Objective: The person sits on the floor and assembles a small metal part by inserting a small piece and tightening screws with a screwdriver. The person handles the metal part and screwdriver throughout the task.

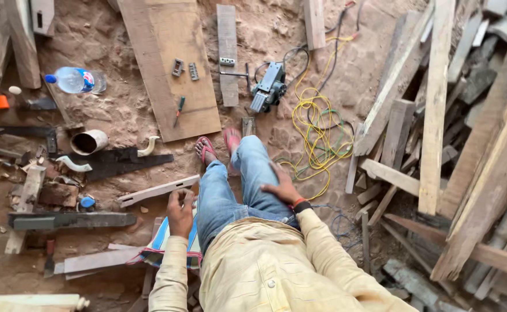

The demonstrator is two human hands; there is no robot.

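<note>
The left hand (180, 212) is closed around one end of a pale wooden strip (158, 190), fingers curled over it from above; the strip runs away from the hand to the left, low over the sandy ground (109, 110). The right hand (281, 188) lies flat and open on the right thigh of the blue jeans (239, 190), grasping nothing, with a dark band and an orange one at the wrist. The person sits with legs crossed and stretched forward, red sandals (218, 144) on the feet, above a striped cloth (164, 245) that shows under the left forearm.

Just left of the strip lie a dark saw blade (117, 163) and a short piece of grey pipe (88, 141); a plastic water bottle (75, 80) lies farther off near the top left. Beyond the feet, a wide board (175, 63) carries a screwdriver (179, 110) and two small metal fittings (185, 69). An electric planer (269, 86) rests on the ground to the right of the board, next to a tangle of yellow cable (317, 133). A heap of planks (455, 133) fills the right side.
</note>
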